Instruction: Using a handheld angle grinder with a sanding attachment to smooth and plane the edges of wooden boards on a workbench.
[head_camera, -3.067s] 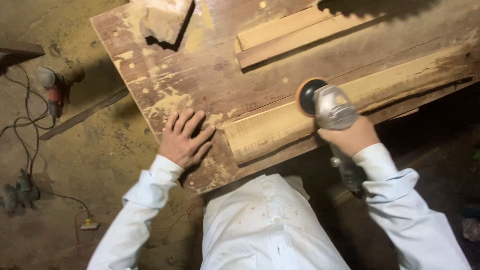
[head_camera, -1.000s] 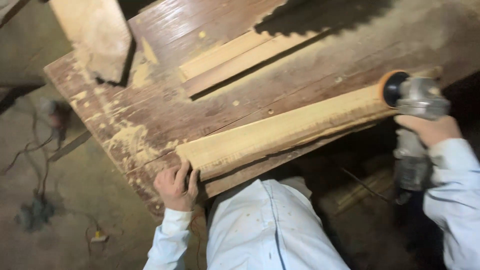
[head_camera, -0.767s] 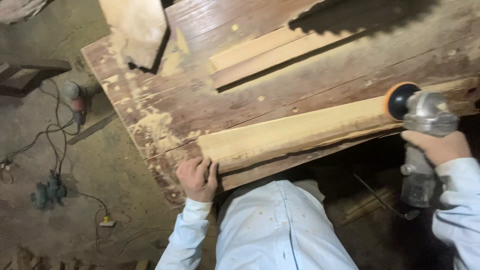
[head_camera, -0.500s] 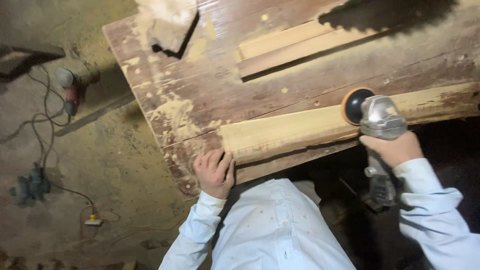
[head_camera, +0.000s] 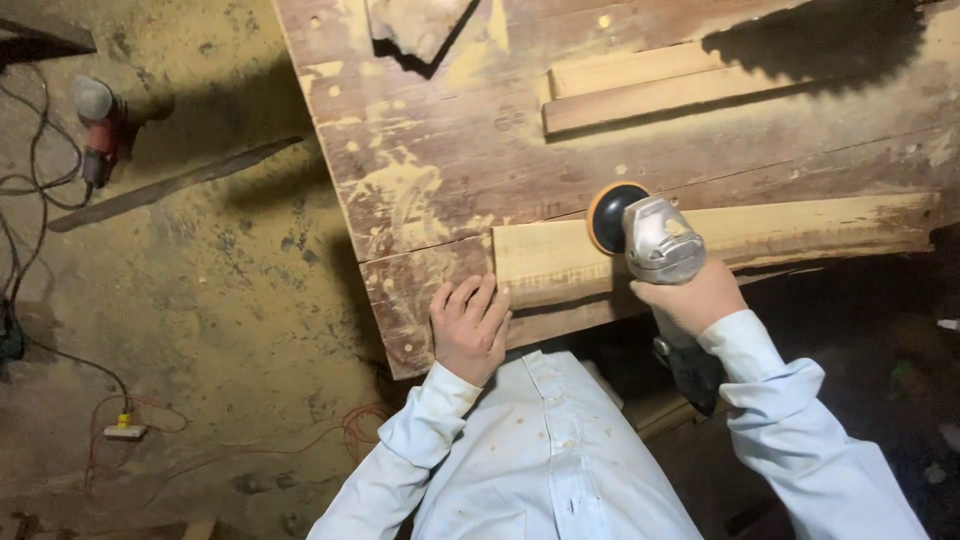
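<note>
Pale plank (head_camera: 760, 235) lies lengthwise along the near edge of the workbench (head_camera: 440, 160), running from about mid-bench out to the rt. Left hand (head_camera: 468, 325) is flat, fingers together & slightly spread at the tips, pressing down on the bench edge just at the plank's left end, fingertips touching it. Right hand (head_camera: 688, 297) is wrapped tight round the body of a grey angle grinder (head_camera: 655, 240); its dark sanding disc (head_camera: 612, 215) sits on the plank's top face, near the left end, just rt of the left hand. Plank therefore lies under & between both hands. Further back on the bench: two thinner strips (head_camera: 650, 90) & a rough wood chunk (head_camera: 415, 25). On the dusty floor to the left, a red power tool (head_camera: 98, 125) w/ cables.
</note>
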